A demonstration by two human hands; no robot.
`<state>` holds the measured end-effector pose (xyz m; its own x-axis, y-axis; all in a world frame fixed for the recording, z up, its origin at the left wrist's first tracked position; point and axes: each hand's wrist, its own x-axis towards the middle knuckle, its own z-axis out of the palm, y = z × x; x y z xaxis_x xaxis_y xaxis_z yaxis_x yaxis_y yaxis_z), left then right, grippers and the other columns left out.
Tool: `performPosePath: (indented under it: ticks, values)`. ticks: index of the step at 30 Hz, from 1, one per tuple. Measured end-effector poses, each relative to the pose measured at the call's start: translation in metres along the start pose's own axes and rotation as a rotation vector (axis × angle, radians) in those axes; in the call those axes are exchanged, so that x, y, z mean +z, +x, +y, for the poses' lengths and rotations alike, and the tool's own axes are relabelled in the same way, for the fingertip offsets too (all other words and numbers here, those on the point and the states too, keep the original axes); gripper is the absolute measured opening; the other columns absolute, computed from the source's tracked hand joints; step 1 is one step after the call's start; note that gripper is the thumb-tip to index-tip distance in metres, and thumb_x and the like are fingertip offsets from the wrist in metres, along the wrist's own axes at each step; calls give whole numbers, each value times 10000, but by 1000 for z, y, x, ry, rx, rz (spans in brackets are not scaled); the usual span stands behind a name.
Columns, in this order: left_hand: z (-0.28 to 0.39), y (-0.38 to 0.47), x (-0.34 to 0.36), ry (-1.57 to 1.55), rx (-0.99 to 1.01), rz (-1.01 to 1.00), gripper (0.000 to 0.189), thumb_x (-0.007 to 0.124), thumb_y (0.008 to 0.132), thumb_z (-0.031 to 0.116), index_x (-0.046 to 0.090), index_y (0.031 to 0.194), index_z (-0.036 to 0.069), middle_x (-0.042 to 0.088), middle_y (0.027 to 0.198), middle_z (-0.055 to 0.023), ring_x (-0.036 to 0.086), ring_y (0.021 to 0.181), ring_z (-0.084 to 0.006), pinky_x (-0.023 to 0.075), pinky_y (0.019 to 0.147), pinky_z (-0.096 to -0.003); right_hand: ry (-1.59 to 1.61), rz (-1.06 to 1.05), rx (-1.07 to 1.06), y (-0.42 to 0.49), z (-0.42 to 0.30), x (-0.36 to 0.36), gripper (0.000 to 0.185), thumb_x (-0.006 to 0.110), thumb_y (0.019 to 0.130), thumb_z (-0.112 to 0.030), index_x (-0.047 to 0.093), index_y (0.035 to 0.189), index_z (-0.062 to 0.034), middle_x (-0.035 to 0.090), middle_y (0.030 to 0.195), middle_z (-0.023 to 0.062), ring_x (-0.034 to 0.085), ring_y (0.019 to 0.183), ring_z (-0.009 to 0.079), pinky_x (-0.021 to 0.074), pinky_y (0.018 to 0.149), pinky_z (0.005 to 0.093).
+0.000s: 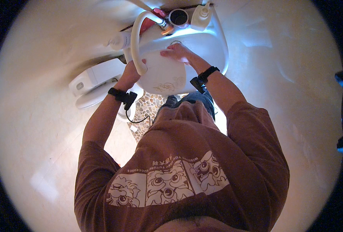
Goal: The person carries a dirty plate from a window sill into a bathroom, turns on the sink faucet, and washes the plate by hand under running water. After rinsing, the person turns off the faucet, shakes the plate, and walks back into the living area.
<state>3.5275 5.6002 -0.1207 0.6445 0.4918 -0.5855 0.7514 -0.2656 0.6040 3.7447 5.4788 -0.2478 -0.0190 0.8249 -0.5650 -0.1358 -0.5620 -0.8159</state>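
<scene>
A white, smooth-sided container (165, 69) with a gold floral print lies over the front of the white washbasin (218, 55). My left hand (132, 72) grips its left side, thumb on top, beside the lower end of a thick white curved tube (135, 40). That tube arches up to the metal tap (164, 24); whether it is joined to the container cannot be told. The fingers of my right hand (178, 53) are curled on the container's far edge, close to a small round white fitting (175, 43). Both wrists wear black straps with small devices.
On the basin's back ledge stand a white pump bottle (202, 17), a dark-mouthed round cup (178, 18) and a red item (148, 24). Another white bottle (120, 40) is at the left. A white toilet (96, 78) stands left of the basin, over a pebble-patterned floor (145, 107).
</scene>
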Motion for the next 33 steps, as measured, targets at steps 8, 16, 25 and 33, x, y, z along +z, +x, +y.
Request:
performPosePath:
  ticks: [8,16,25,33]
  values:
    - [43,-34,3,-97,-82,186,365,512,1028,309,651,1043,-28,698,919,-108,636,853,-184,503,749,-356,359,-129,-191,1,-3,8,307,658,954,-186,632,1207,-14,695,1051,57,674,891,148,565,807,327]
    - [-2,-17,9,-363,-120,461,343,492,1039,266,629,1071,-46,695,927,-97,629,831,-173,505,746,-351,649,-213,-86,-14,-5,11,613,767,844,-93,491,1387,-25,611,1298,112,591,1195,234,489,1025,397]
    - [26,-28,3,-600,-253,390,399,579,988,273,571,1206,-61,679,1036,-141,675,908,-218,566,772,-367,596,48,128,-14,-7,15,414,714,920,-271,631,1243,-25,702,1065,99,661,1004,181,556,839,367]
    - [50,-45,11,-1011,-339,140,364,482,964,38,453,1312,-67,619,1211,-205,683,1029,-333,606,880,-435,-825,254,-270,-16,-19,12,564,424,1033,-434,483,1377,9,558,1338,220,552,1219,385,427,1025,484]
